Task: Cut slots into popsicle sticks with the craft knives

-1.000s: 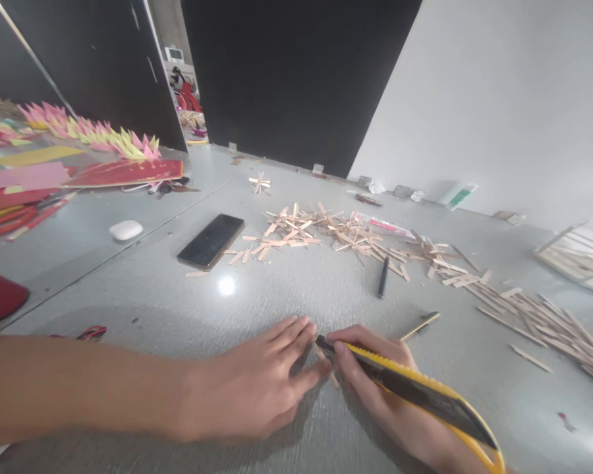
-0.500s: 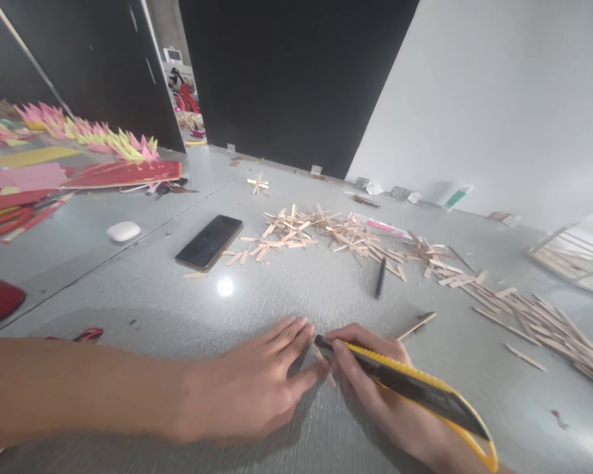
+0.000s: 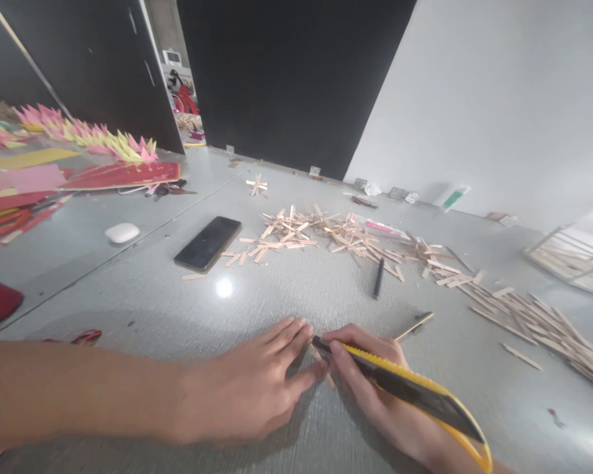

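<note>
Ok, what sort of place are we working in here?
Probably a craft workspace: the right hand holds a yellow-and-black cutter, many wooden sticks lie scattered ahead, and folded pink and yellow paper sits at far left.

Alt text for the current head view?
A person's right hand holds a yellow-and-black utility knife, its tip at a thin wooden stick that the left hand touches on a grey table. Beyond lie a dark phone and scattered wooden pieces.
</note>
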Motion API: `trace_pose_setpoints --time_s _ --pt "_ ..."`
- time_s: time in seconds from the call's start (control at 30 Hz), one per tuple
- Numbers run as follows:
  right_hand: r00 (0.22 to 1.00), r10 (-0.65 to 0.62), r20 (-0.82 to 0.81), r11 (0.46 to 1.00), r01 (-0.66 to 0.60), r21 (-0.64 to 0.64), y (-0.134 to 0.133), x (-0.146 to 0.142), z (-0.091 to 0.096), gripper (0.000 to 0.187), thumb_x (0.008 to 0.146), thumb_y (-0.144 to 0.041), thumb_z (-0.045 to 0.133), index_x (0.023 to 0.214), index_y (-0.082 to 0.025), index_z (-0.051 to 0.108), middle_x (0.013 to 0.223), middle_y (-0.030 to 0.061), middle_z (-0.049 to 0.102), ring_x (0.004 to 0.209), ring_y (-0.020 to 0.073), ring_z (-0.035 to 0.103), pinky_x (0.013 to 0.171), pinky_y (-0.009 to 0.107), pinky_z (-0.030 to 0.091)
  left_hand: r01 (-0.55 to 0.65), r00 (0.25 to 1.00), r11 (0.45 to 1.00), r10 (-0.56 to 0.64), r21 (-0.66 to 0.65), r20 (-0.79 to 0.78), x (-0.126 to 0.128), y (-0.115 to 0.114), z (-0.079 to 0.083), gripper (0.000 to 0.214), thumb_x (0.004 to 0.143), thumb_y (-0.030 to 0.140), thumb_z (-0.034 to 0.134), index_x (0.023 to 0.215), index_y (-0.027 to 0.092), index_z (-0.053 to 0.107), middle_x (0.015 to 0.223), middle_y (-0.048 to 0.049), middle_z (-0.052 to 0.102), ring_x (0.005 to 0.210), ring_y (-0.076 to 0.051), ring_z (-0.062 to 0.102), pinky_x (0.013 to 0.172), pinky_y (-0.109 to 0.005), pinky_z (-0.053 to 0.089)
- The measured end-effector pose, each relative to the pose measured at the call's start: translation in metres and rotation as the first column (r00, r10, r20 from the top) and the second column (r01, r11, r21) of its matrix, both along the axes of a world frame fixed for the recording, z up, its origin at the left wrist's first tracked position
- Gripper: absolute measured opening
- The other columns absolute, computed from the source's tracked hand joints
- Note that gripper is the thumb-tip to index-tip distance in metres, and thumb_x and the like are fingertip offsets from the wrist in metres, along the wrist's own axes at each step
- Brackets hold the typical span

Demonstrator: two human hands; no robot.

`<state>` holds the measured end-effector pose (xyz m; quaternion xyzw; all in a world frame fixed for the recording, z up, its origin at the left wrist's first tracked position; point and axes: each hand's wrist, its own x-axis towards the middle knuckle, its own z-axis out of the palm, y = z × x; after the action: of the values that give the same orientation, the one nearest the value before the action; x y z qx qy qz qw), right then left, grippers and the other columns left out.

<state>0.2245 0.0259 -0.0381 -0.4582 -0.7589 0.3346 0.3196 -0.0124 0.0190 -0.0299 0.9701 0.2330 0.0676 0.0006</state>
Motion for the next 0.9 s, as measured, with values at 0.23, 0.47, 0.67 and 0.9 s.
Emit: trace_pose_setpoints --time_s 0.23,0.47,0.67,0.9 --pt "0.999 -0.002 0.049 1.000 0.003 -0.025 -0.003 -0.009 0.008 0.037 0.107 -0.045 0.044 0.079 -0.024 0.054 0.064 -0.0035 0.053 0.057 0.0137 0.053 0.059 0.030 0.043 0.020 1.000 0.997 -0.020 0.079 -0.007 0.003 0.000 -0.003 0.055 0.106 0.029 0.048 0.151 -0.001 0.043 0.149 -0.0323 0.052 0.144 -0.040 0.048 0.123 -0.049 0.036" --pt "0.999 0.027 0.038 0.999 -0.026 -0.020 -0.002 -0.013 0.002 0.037 0.109 -0.044 0.037 0.077 -0.026 0.041 0.062 -0.0053 0.049 0.054 0.0132 0.050 0.057 0.032 0.039 0.038 0.999 0.996 -0.039 0.075 0.016 0.006 -0.001 -0.010 0.059 0.103 0.030 0.050 0.150 -0.005 0.042 0.149 -0.0359 0.049 0.145 -0.044 0.044 0.123 -0.053 0.034" --pt "0.998 0.059 0.037 0.998 -0.059 0.013 -0.001 -0.010 -0.002 0.034 0.109 -0.044 0.038 0.081 -0.026 0.043 0.062 -0.0063 0.048 0.052 0.0124 0.048 0.056 0.030 0.038 0.015 1.000 0.998 -0.014 0.064 -0.018 0.005 -0.001 -0.010 0.061 0.103 0.032 0.051 0.153 -0.001 0.039 0.151 -0.0360 0.046 0.145 -0.044 0.043 0.122 -0.053 0.035" --pt "0.995 0.072 0.068 0.996 -0.075 0.046 -0.007 -0.007 -0.004 0.024 0.108 -0.039 0.039 0.091 -0.026 0.048 0.064 -0.0043 0.053 0.055 0.0140 0.054 0.055 0.030 0.038 0.005 0.999 0.999 -0.003 0.033 -0.047 0.005 -0.002 -0.007 0.063 0.102 0.030 0.053 0.154 -0.002 0.039 0.155 -0.0349 0.042 0.148 -0.044 0.038 0.123 -0.054 0.034"
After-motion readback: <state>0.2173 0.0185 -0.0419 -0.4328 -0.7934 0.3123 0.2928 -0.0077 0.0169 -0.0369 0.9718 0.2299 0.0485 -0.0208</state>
